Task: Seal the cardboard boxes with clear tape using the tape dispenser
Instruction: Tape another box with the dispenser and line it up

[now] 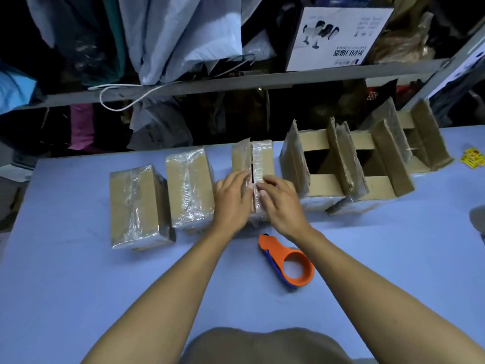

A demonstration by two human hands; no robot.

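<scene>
A row of small cardboard boxes stands on the blue table (pixel 78 258). Two at the left (pixel 136 206) (pixel 189 185) are closed and wrapped in clear tape. On the middle box (pixel 259 158) my left hand (pixel 232 198) and my right hand (pixel 280 203) press the two top flaps down with flat fingers, and a dark gap shows between the flaps. To the right, two boxes (pixel 322 164) (pixel 378 164) stand with their flaps up. An orange tape dispenser (pixel 288 261) lies on the table just below my right wrist, in neither hand.
A third open box (pixel 425 143) stands at the far right, with yellow stickers (pixel 472 157) beside it. Behind the table runs a metal shelf (pixel 236 82) with clothes, bags and a white printed carton (pixel 338 35). A cord loop (pixel 118 98) hangs from the shelf.
</scene>
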